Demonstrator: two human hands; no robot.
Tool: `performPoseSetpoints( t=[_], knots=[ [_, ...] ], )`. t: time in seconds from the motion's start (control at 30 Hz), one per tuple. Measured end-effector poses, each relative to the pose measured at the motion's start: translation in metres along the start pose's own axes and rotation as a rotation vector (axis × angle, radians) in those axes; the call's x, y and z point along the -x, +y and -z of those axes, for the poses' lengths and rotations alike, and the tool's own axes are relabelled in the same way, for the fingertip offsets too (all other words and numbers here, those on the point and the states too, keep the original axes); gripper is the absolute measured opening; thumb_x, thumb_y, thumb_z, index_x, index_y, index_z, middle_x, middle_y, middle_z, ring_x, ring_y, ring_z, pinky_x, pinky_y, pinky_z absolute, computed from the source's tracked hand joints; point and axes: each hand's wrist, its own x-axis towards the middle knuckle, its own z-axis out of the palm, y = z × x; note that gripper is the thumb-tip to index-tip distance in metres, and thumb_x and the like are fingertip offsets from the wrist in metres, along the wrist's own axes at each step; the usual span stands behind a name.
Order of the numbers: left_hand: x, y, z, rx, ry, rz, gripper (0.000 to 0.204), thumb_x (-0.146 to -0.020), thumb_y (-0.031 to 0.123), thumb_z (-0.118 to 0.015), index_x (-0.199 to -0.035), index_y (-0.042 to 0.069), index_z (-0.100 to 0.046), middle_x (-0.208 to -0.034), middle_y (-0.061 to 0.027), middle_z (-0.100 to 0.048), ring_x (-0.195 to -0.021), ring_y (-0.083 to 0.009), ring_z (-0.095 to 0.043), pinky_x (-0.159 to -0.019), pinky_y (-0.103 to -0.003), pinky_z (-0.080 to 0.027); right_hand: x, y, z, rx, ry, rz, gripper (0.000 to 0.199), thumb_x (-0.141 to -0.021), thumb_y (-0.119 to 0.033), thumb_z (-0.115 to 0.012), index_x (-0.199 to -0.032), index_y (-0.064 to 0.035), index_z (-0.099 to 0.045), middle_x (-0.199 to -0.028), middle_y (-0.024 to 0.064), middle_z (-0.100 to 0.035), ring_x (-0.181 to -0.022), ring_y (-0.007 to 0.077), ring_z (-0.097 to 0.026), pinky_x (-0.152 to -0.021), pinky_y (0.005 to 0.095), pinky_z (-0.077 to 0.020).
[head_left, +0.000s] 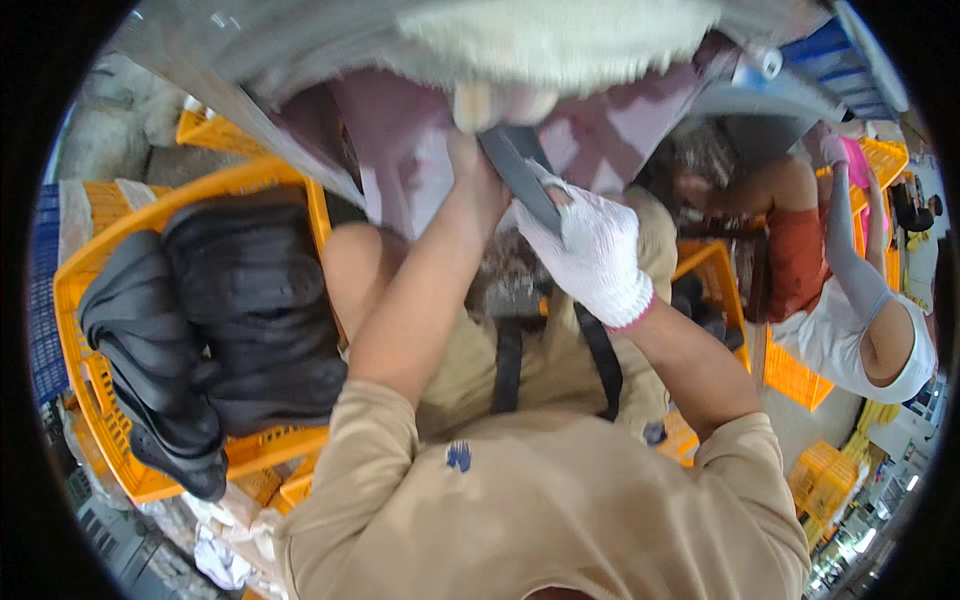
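Note:
My right hand point(592, 252), in a white knit glove with a pink cuff, is closed around a dark grey flat strip point(512, 162) that slants up to the left. My bare left hand point(478, 150) reaches up beside it, and its fingertips press on the upper end of the same strip, against a pinkish sheet point(400, 140). A fuzzy off-white material point(560, 40) hangs over the sheet's top edge. Both forearms rise from my tan shirt at the bottom of the view.
An orange plastic crate point(75, 290) on my left holds several black moulded pieces point(240, 300). More orange crates point(795, 375) stand at right, where another person in a white top and grey arm sleeve point(850, 260) works. Black straps point(600, 360) hang over my lap.

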Motion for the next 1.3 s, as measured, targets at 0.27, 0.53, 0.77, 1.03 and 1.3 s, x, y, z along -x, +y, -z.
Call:
performPoseSetpoints(
  t=[0.27, 0.53, 0.77, 1.03, 1.3],
  knots=[
    [-0.017, -0.025, 0.042, -0.033, 0.134, 0.194, 0.092, -0.104, 0.08, -0.023, -0.132, 0.001, -0.062, -0.11, -0.022, -0.07, -0.099, -0.0414, -0.072, -0.085, -0.063, -0.062, -0.05, -0.016, 0.031, -0.444, -0.599, -0.446, 0.053, -0.078, -0.034, -0.08, -0.12, -0.0034, -0.072, -0.098, 0.0243, -0.076, -0.089, 0.0386, -0.074, -0.083, 0.0427, -0.0577],
    [-0.021, -0.008, 0.002, 0.172, 0.041, 0.018, 0.079, -0.105, 0.077, -0.027, -0.116, 0.009, -0.065, -0.087, -0.0121, -0.067, -0.067, -0.0295, -0.064, -0.059, -0.049, -0.056, -0.077, -0.023, 0.032, -0.951, -0.712, -0.923, 0.055, -0.084, -0.026, -0.084, -0.129, -0.0012, -0.065, -0.099, 0.0094, -0.077, -0.086, 0.0258, -0.075, -0.074, 0.0372, -0.0604],
    [-0.013, -0.01, 0.003, 0.056, 0.07, 0.092, 0.081, -0.107, 0.075, -0.032, -0.126, 0.005, -0.067, -0.091, -0.0102, -0.069, -0.079, -0.0259, -0.067, -0.071, -0.043, -0.057, -0.002, -0.059, 0.033, -0.257, -0.244, -0.415, 0.041, -0.082, -0.019, -0.088, -0.117, -0.0033, -0.073, -0.091, 0.0136, -0.078, -0.081, 0.0247, -0.078, -0.081, 0.0368, -0.0612],
    [-0.016, -0.018, 0.042, -0.037, 0.093, 0.068, 0.073, -0.11, 0.065, -0.036, -0.127, 0.002, -0.067, -0.1, -0.0102, -0.071, -0.091, -0.0257, -0.067, -0.085, -0.043, -0.054, -0.054, -0.025, 0.011, -0.275, -0.311, -0.249, 0.047, -0.081, -0.04, -0.086, -0.11, -0.0031, -0.079, -0.101, 0.0176, -0.079, -0.092, 0.0388, -0.077, -0.084, 0.044, -0.06],
    [-0.02, -0.013, 0.036, -0.061, 0.059, 0.046, 0.065, -0.113, 0.056, -0.04, -0.128, -0.001, -0.066, -0.11, -0.0102, -0.073, -0.103, -0.0254, -0.068, -0.099, -0.043, -0.051, -0.072, -0.031, 0.038, -0.659, -0.75, -0.776, 0.056, -0.085, -0.031, -0.083, -0.128, 0.0015, -0.068, -0.11, 0.0223, -0.074, -0.099, 0.0338, -0.074, -0.087, 0.0447, -0.0579]
  ],
)
